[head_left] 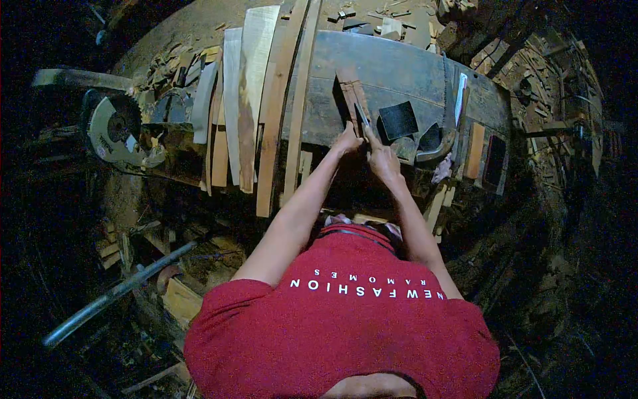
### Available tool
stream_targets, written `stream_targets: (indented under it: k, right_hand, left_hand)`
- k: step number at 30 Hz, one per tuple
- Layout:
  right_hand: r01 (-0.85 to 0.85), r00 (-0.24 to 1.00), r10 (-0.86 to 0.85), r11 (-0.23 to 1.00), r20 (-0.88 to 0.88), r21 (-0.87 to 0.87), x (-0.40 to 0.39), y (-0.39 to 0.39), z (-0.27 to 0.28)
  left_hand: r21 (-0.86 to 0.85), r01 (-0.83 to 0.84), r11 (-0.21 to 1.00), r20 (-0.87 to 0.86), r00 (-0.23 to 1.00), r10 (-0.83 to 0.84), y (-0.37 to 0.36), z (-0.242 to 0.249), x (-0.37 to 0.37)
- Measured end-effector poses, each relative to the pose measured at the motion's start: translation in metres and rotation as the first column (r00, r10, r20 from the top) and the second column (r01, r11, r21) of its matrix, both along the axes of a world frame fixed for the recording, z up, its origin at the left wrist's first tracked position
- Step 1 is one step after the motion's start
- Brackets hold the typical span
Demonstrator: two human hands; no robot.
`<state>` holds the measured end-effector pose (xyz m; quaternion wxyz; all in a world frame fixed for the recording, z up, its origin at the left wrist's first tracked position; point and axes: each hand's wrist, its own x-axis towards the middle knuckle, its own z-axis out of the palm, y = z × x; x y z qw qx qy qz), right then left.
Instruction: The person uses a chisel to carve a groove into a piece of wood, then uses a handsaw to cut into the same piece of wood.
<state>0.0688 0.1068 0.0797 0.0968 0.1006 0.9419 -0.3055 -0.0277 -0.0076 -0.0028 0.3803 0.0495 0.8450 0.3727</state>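
Observation:
Near the front edge of the workbench (379,63), my left hand (348,139) is closed on the near end of a reddish-brown wooden block (351,90), which points away from me. My right hand (383,161) grips a slim tool with a narrow dark blade (361,114). The blade lies along the right side of the block; whether it is a chisel, a file or a knife cannot be made out. Just right of the blade, a black square sheet (399,120) rests on the bench, with a dark curved piece (432,143) beyond it.
Several long boards (269,126) lie across the bench to the left. Past them stands a toothed circular saw blade (118,125). A small wooden block (474,150) and a dark flat block (494,159) sit at the right. A metal pipe (119,292) slants at lower left.

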Motion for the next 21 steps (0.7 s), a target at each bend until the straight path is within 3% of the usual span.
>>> stream_targets:
  k: [2, 5, 8, 12, 13, 14, 16, 20, 21]
  right_hand:
    - [0.011, 1.0, -0.011, 1.0, 0.026, 0.006, -0.022, -0.002, 0.003]
    - [0.008, 1.0, -0.008, 1.0, 0.01, 0.004, -0.04, -0.003, -0.013]
    - [0.001, 1.0, -0.001, 1.0, -0.004, 0.009, -0.027, -0.003, -0.009]
    - [-0.029, 0.999, 0.03, 0.998, -0.015, 0.053, -0.007, -0.003, -0.005]
    - [-0.035, 0.999, 0.033, 0.998, 0.039, 0.058, -0.013, -0.003, -0.007]
    - [-0.032, 0.999, 0.03, 0.998, 0.039, 0.059, -0.023, -0.003, -0.007]
    - [-0.015, 1.0, 0.016, 0.999, -0.025, 0.047, -0.045, -0.005, -0.005]
    - [-0.011, 0.996, 0.011, 1.0, -0.085, -0.003, -0.042, -0.004, -0.015]
    - [-0.008, 1.0, 0.008, 1.0, 0.001, -0.002, -0.035, -0.003, -0.004]
  left_hand:
    - [0.031, 0.072, 0.997, -0.072, 0.995, -0.07, -0.001, -0.043, -0.007]
    - [-0.099, 0.03, 0.995, -0.012, 0.999, -0.031, 0.0, -0.025, -0.003]
    - [-0.01, 0.014, 1.0, -0.087, 0.996, -0.015, -0.001, -0.044, -0.002]
    - [-0.12, 0.051, 0.991, -0.029, 0.998, -0.055, 0.003, -0.015, -0.003]
    - [0.046, -0.04, 0.998, -0.075, 0.996, 0.044, 0.002, -0.015, 0.001]
    - [0.046, -0.037, 0.998, -0.074, 0.996, 0.041, 0.003, -0.013, 0.002]
    - [-0.02, -0.02, 1.0, 0.0, 1.0, 0.02, 0.003, -0.005, -0.001]
    - [-0.071, -0.08, 0.994, -0.039, 0.996, 0.078, 0.005, -0.012, -0.001]
    - [-0.098, -0.022, 0.995, -0.025, 0.999, 0.019, 0.005, -0.005, -0.002]
